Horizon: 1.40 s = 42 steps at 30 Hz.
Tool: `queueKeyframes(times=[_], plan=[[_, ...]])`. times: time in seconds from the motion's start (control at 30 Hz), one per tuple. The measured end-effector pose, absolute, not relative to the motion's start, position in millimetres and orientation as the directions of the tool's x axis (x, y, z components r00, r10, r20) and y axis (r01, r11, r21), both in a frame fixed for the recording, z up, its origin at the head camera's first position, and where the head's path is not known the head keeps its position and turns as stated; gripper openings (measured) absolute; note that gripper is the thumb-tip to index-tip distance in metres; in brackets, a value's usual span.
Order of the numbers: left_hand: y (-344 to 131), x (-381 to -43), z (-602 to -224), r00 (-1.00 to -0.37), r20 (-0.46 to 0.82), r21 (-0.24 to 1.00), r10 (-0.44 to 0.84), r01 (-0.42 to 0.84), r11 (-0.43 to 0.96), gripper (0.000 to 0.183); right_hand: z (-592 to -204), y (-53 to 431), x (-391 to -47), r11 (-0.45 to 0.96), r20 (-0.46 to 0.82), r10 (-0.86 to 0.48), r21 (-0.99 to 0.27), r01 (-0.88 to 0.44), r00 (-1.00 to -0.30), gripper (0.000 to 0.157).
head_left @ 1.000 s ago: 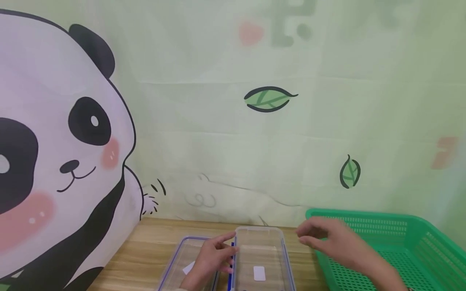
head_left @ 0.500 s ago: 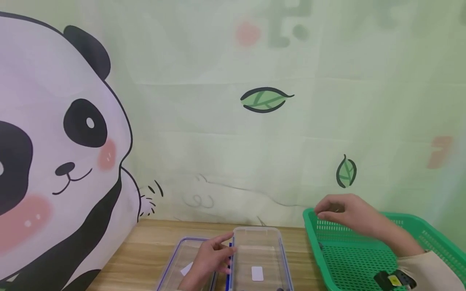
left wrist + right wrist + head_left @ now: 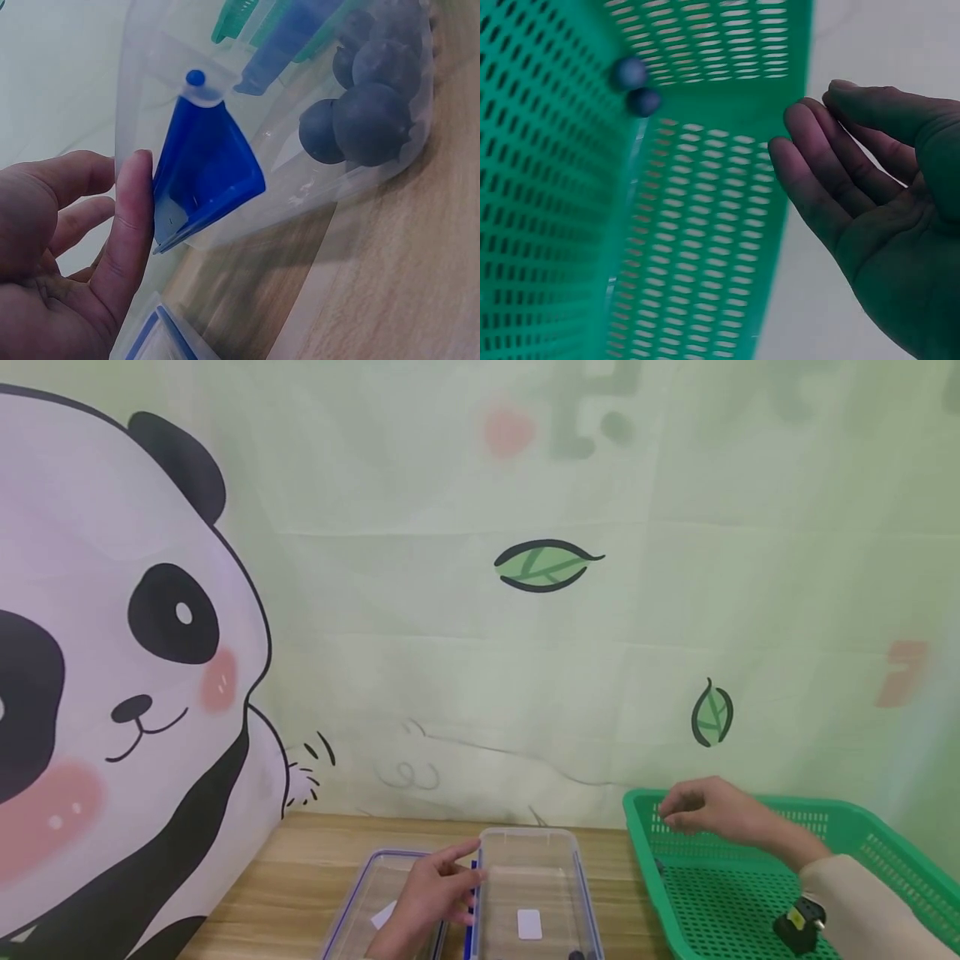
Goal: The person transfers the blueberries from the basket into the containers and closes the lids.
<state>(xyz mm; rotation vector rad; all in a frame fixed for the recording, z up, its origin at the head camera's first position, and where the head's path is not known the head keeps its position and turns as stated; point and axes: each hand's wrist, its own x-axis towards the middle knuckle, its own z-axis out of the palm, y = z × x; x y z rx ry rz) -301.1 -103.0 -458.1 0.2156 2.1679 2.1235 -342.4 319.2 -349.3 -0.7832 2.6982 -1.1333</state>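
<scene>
My left hand [image 3: 435,893] rests against the left side of a clear plastic box [image 3: 536,881], with nearly straight fingers touching its edge. In the left wrist view one finger lies beside the box's blue clasp [image 3: 210,161]. Several blueberries [image 3: 373,124] sit together inside this box. My right hand [image 3: 708,810] hangs over the left part of a green mesh basket [image 3: 645,868]. Its fingers [image 3: 802,172] are loosely bent, with nothing visible between them. Two blueberries, one [image 3: 630,73] beside the other [image 3: 643,101], lie low in the basket near its wall.
A second clear box or lid with a blue-purple edge [image 3: 360,893] lies left of the first box. Both bear white labels. The wooden table [image 3: 255,893] meets a printed panda backdrop [image 3: 450,652] behind.
My right hand has moved right, from between box and basket to above the basket, rising and then dropping slightly. The left hand keeps its place at the box.
</scene>
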Motion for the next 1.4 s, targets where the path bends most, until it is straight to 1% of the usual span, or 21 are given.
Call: queueKeyframes(times=[0.2,0.4,0.5,0.63,0.73,0.83,0.93,1.03,1.2,1.27,1.4], plan=[[-103,-300,-458,-0.986,0.019,1.0,0.163,0.022,0.015,0.058,-372,324,-355,0.594,0.052,-0.516,-0.697,-0.401,-0.855,0.018],[-102,-302,-459,-0.987,0.019,0.999,0.158,0.024,0.029,0.058,-391,326,-365,0.628,-0.011,-0.532,-0.675,-0.386,-0.847,0.02],[-102,-302,-458,-0.987,0.016,0.999,0.158,0.021,0.034,0.058,-409,333,-380,0.638,-0.02,-0.586,-0.627,-0.446,-0.81,0.022],[-102,-303,-458,-0.987,0.016,0.999,0.16,0.021,0.028,0.058,-440,349,-410,0.656,-0.043,-0.627,-0.567,-0.498,-0.778,0.025],[-102,-303,-458,-0.986,0.018,1.0,0.164,0.022,0.022,0.058,-460,359,-429,0.675,-0.083,-0.607,-0.579,-0.457,-0.791,0.028],[-103,-304,-459,-0.986,0.021,0.999,0.168,0.025,0.019,0.058,-476,366,-443,0.675,-0.109,-0.6,-0.602,-0.428,-0.793,0.026],[-103,-303,-460,-0.985,0.022,1.0,0.169,0.025,0.017,0.058,-483,367,-450,0.7,-0.123,-0.586,-0.575,-0.423,-0.801,0.021],[-103,-303,-460,-0.986,0.016,1.0,0.167,0.02,0.02,0.058,-481,363,-447,0.726,-0.116,-0.574,-0.531,-0.438,-0.811,0.017],[-104,-303,-459,-0.987,0.002,1.0,0.163,0.007,0.026,0.058,-466,353,-429,0.742,-0.104,-0.559,-0.505,-0.441,-0.823,0.014],[-104,-303,-458,-0.987,-0.002,1.0,0.16,0.003,0.03,0.059,-456,349,-420,0.759,-0.104,-0.543,-0.487,-0.433,-0.833,0.014],[-103,-303,-457,-0.988,-0.005,0.999,0.156,0.002,0.041,0.058,-421,335,-389,0.76,-0.061,-0.511,-0.499,-0.417,-0.858,0.012]])
